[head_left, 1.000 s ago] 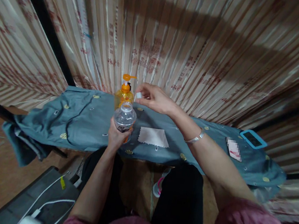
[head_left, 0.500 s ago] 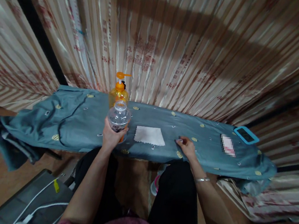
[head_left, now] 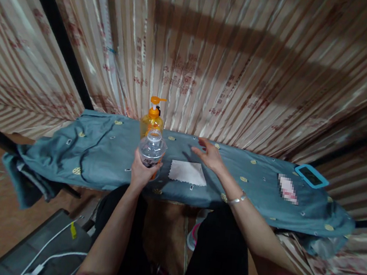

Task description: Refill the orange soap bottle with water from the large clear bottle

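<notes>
A clear plastic bottle (head_left: pixel 152 149) stands upright with its neck uncapped. My left hand (head_left: pixel 144 168) wraps around its body, partly covering a dark-printed label. Just behind it is a yellow pump bottle (head_left: pixel 153 122) with an orange pump head, its lower part hidden by the clear bottle. My right hand (head_left: pixel 211 155) hovers over the cloth-covered table, fingers stretched apart and pointing left; I see nothing in them. Below and left of that hand lies a white cloth (head_left: pixel 187 172) with zigzag edges, flat and not touched by either hand.
A blue-framed device (head_left: pixel 311 176) with a dark screen lies at the table's right end, beside a blurred pink-and-white item (head_left: pixel 288 188). Pleated curtains hang close behind the table (head_left: pixel 101 144). At lower left, white cables (head_left: pixel 50 235) cross a dark surface.
My right hand has lifted off the table to the right of the cloth, opened from a pinch and moved left and farther back. My left hand keeps its hold on the bottle.
</notes>
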### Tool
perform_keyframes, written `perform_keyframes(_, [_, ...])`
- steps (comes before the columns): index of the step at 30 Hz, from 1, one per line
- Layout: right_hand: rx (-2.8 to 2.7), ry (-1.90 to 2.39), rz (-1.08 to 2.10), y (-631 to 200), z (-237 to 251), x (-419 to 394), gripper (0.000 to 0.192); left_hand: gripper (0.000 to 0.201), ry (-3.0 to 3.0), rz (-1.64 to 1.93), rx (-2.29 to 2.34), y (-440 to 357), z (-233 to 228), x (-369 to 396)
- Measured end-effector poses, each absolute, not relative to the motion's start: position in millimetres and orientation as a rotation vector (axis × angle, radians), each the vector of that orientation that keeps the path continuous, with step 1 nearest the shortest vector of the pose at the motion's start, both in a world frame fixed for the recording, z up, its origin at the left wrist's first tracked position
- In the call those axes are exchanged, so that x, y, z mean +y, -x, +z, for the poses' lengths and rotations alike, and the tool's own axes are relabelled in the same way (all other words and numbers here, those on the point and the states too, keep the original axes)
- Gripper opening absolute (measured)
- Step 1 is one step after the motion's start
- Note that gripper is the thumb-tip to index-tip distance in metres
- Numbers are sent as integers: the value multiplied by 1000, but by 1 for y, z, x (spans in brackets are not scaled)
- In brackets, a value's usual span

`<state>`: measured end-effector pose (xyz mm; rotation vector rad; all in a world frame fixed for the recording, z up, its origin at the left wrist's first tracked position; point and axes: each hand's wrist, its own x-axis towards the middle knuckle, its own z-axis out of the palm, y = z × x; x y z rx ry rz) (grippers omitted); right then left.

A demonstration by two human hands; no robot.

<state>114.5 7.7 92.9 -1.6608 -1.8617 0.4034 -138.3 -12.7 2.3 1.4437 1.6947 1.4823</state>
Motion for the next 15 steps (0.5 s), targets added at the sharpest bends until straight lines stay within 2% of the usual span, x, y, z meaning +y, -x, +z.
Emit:
perform_keyframes(3, [-1952, 1420, 423, -57, 123, 48, 58, 97, -1458, 1503, 1647, 140, 0, -13])
perform_keyframes(5, [-1987, 1315, 451, -25, 136, 70, 56, 96, -1454, 1508, 1612, 141, -1, -13])
perform_keyframes(9, [-2064, 1269, 445, 17, 150, 99, 57, 96, -1447, 1503, 1592, 142, -2, -14])
perform_keyframes(15, [-2180, 1390, 273, 34, 153, 110, 26, 91, -1446, 1484, 1565, 144, 7, -17])
